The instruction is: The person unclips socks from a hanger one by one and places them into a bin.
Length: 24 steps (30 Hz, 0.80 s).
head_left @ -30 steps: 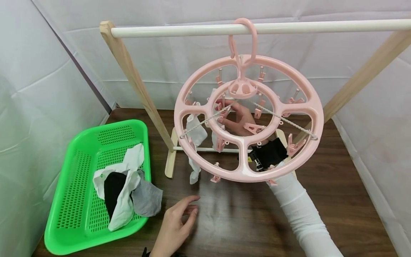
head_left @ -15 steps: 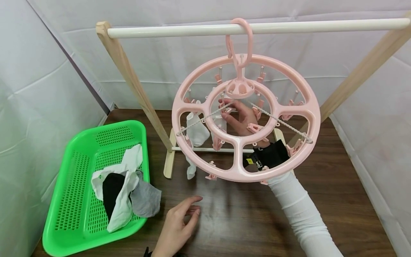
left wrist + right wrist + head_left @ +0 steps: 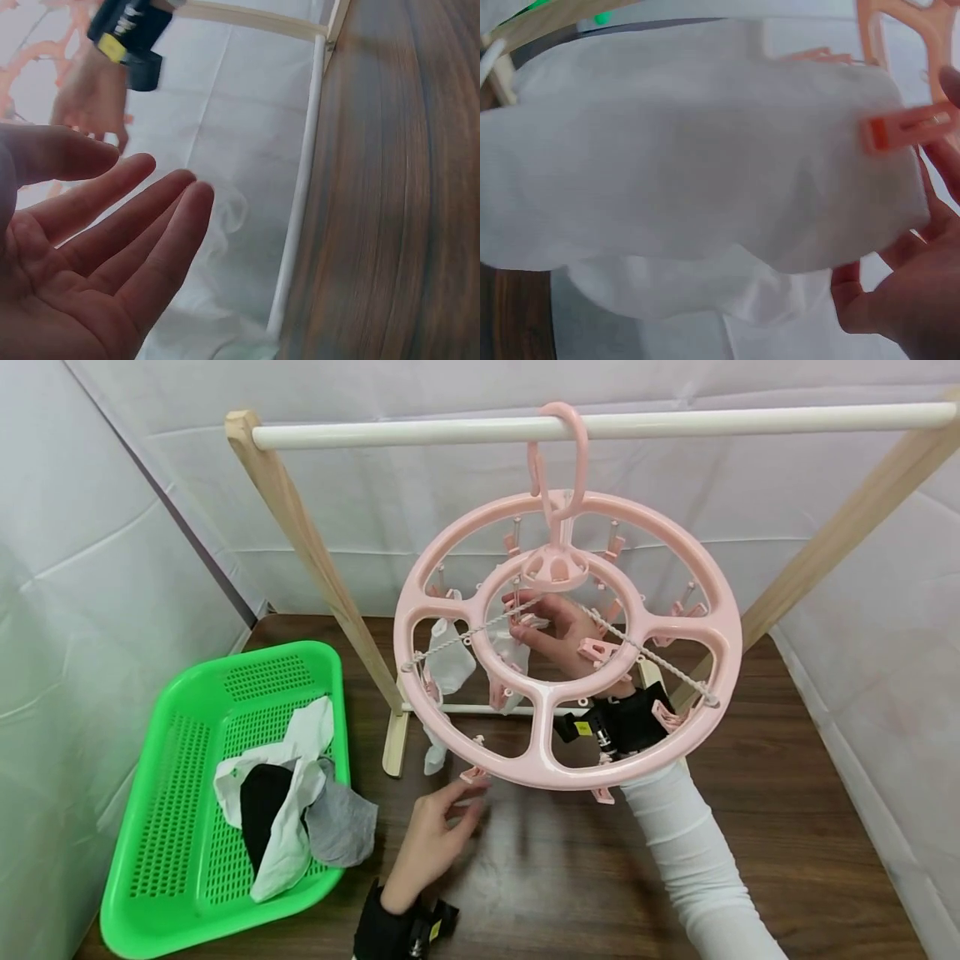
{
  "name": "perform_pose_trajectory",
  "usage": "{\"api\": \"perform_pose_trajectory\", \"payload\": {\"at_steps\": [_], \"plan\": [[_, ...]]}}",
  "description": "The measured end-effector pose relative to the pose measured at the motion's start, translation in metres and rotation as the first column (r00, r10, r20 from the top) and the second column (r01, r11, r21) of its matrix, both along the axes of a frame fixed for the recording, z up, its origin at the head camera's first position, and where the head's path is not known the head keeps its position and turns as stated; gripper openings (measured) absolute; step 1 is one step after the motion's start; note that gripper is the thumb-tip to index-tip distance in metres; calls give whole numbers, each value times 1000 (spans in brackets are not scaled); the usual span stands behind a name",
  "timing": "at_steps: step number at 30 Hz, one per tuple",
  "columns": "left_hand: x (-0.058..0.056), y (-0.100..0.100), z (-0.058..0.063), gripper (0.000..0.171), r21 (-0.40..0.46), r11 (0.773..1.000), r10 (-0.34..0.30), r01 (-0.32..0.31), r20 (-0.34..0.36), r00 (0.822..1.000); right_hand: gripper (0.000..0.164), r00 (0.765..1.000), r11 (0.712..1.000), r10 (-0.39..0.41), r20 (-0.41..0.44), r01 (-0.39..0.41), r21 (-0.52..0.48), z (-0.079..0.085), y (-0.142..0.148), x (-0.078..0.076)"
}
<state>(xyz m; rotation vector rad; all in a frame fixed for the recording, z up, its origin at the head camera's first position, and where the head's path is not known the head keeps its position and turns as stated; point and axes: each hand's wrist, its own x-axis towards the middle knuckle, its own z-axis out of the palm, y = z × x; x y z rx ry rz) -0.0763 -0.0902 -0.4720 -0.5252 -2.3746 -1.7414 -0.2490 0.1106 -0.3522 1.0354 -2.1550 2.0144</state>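
Note:
A pink round clip hanger (image 3: 540, 768) hangs from a white rail. At its inner ring, my right hand (image 3: 566, 639) pinches a small pink clip (image 3: 907, 129) between thumb and fingers. That clip sits at the end of a white sock (image 3: 690, 172), which hangs beside the fingers in the right wrist view. Another white sock (image 3: 452, 660) dangles on the hanger's left side. My left hand (image 3: 435, 831) is raised below the front left rim, close to a hanging clip (image 3: 474, 774). Its fingers are loosely extended with nothing in them in the left wrist view (image 3: 112, 247).
A green basket (image 3: 153, 760) on the left holds white, black and grey cloth pieces (image 3: 341, 822); the grey one drapes over its edge. The wooden rack post (image 3: 315, 552) and lower white bar (image 3: 510, 710) stand behind the hanger, on a dark wooden table (image 3: 765, 810).
My left hand has moved up and slightly right toward the hanger's front rim. The hanger has shifted a little left, while my right hand stays at the inner ring.

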Motion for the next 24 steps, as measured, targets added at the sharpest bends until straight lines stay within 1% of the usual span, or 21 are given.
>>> {"api": "perform_pose_trajectory", "payload": {"at_steps": [2,4,6,8,10,11,13,15,17,18,20,22,24], "plan": [[-10,3,-2,24,20,1000,8,-7,-39,999,40,998,999,28,48,-29,17,3,1,1],[-21,5,-2,26,31,999,29,-25,-108,994,41,997,998,43,66,-46,46,5,2,1],[-33,6,-1,29,21,998,64,-61,-180,982,41,995,996,58,82,-63,66,8,2,0],[-44,8,2,35,13,995,98,-98,-240,966,40,994,994,63,86,-70,82,10,3,-1],[-55,9,6,39,8,991,127,-130,-277,953,38,994,993,70,85,-77,85,12,4,-2],[-60,9,8,40,22,991,131,-131,-282,950,38,993,993,77,91,-85,83,13,5,-3],[-67,11,15,40,69,991,125,-110,-268,955,38,993,992,78,83,-86,95,14,6,-5],[-72,13,27,41,124,990,99,-70,-238,966,37,992,991,85,90,-94,97,14,9,-7],[-77,17,38,43,177,984,66,-27,-220,973,36,991,989,86,100,-97,111,14,12,-9],[-80,18,41,44,197,980,52,-9,-214,976,36,990,988,91,106,-104,115,14,14,-10],[-88,22,43,47,217,976,20,33,-234,972,36,988,986,109,112,-122,116,13,17,-12],[-98,26,41,50,239,968,-11,77,-264,965,35,986,983,128,106,-140,115,13,18,-14],[-109,30,38,50,248,964,-22,94,-278,960,35,986,981,153,69,-160,112,13,17,-17]]}}
